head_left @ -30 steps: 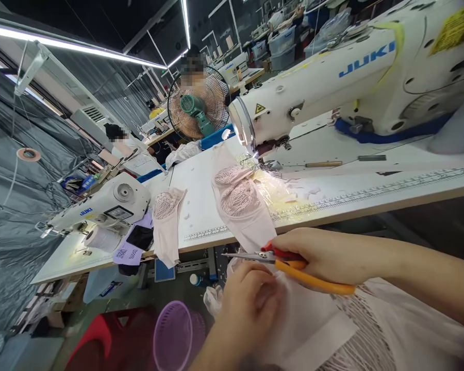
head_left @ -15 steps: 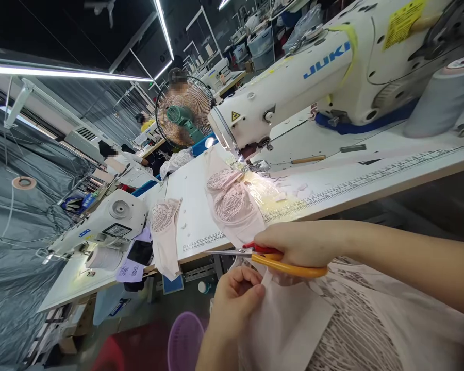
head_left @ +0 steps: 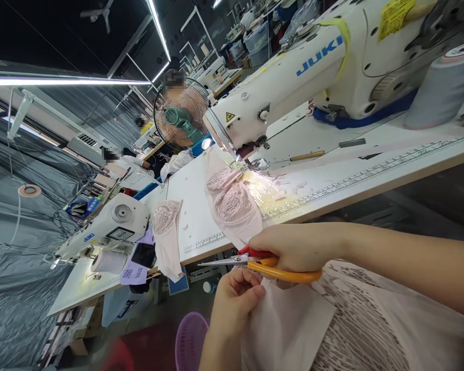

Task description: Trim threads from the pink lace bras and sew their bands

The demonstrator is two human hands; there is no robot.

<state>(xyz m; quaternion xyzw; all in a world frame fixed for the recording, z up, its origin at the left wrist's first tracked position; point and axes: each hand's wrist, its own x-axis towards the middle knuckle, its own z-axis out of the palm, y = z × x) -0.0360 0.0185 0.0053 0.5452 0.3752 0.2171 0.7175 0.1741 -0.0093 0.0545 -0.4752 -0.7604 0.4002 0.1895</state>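
Just below the worktop's [head_left: 201, 219] near edge, I have both hands at work on pale pink fabric [head_left: 290, 314] that spreads across the lower right of my view, its lacy part reaching beneath the right forearm. My left hand [head_left: 235, 301] is closed to a pinch, thumb against the curled fingers, with the fabric's upper edge between them. My right hand [head_left: 288, 250] is wrapped around scissors [head_left: 272, 270] with red and orange handles; their blades point left, just above the left hand, and look nearly together. Behind the right hand, a lace-cupped piece [head_left: 235, 203] lies on the worktop and hangs toward its edge; whether it joins the fabric below, I cannot tell. A second lace piece [head_left: 167, 237] drapes over the edge farther left. Beyond the lace-cupped piece stands a white sewing machine [head_left: 290, 82], its lamp lighting scraps by the needle, with a wooden-handled tool [head_left: 307, 156] under its arm and a grey thread cone [head_left: 436, 95] at the right. Another machine [head_left: 118, 219] sits to the left, and a purple basket [head_left: 191, 340] stands below, near my left forearm.
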